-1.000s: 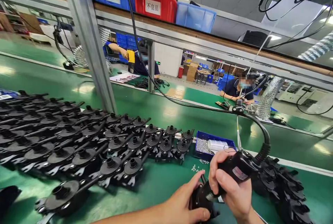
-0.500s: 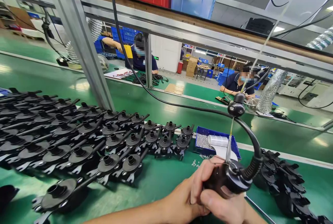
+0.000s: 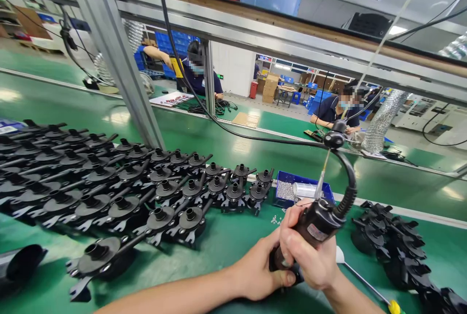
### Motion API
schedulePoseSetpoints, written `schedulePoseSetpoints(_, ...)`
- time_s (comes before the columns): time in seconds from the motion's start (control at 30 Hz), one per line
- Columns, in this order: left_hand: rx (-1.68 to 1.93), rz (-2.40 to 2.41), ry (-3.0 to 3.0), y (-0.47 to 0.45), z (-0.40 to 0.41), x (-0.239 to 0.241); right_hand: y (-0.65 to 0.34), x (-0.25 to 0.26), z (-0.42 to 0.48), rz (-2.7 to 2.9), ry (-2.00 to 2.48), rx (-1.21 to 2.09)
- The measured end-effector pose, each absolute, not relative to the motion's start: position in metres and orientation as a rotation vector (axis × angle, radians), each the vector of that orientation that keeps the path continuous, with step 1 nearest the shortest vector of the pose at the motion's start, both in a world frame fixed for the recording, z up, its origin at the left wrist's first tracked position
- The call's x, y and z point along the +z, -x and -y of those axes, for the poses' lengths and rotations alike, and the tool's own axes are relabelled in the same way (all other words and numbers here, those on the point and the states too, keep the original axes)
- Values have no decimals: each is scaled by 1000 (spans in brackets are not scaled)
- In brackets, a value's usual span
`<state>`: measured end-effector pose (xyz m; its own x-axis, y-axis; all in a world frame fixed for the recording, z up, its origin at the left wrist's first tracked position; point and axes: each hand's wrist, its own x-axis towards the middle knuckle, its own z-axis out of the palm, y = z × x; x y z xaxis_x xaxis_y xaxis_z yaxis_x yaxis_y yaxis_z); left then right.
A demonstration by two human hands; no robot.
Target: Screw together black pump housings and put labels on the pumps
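Observation:
My right hand (image 3: 310, 255) is wrapped around a black corded electric screwdriver (image 3: 315, 226), which is tilted and hangs from a cord at its top end. Below it, my left hand (image 3: 260, 268) is closed around a black plastic part (image 3: 297, 275), largely hidden by the fingers. The screwdriver's tip is out of sight behind my hands. Nearby lies a blue tray (image 3: 330, 192) holding many small metal pieces and a clear roll, with a few loose small pieces (image 3: 276, 219) on the green bench beside it.
Rows of black round housings (image 3: 126, 207) with spouts cover the left. More black parts (image 3: 404, 251) stand at the right, near a long thin rod with a yellow end (image 3: 394, 306). A metal post (image 3: 122, 71) and black cable (image 3: 255, 136) cross ahead. Two people work opposite.
The screwdriver and my right hand have shifted slightly up and left. My left hand now shows more of the black part below. The camera view has moved a little.

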<state>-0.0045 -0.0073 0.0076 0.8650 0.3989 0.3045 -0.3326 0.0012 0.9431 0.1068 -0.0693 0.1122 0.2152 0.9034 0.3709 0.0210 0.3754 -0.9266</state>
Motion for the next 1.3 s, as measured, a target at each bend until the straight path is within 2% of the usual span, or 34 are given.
schedulePoseSetpoints(0.2,522,-193,-1564,13,-3,1,-116,134,72,1116,775,833)
schedulePoseSetpoints(0.37,457,-419,-1582,17,-10,-4,-148,150,73,1100,705,695)
schedulePoseSetpoints(0.5,424,-434,-1558,17,-10,-2,-155,143,60,1098,777,660)
schedulePoseSetpoints(0.8,384,-352,-1426,20,-11,2,-158,134,43,1170,887,847)
schedulePoseSetpoints(1.3,415,-326,-1332,18,-8,0,-148,121,50,1121,910,739)
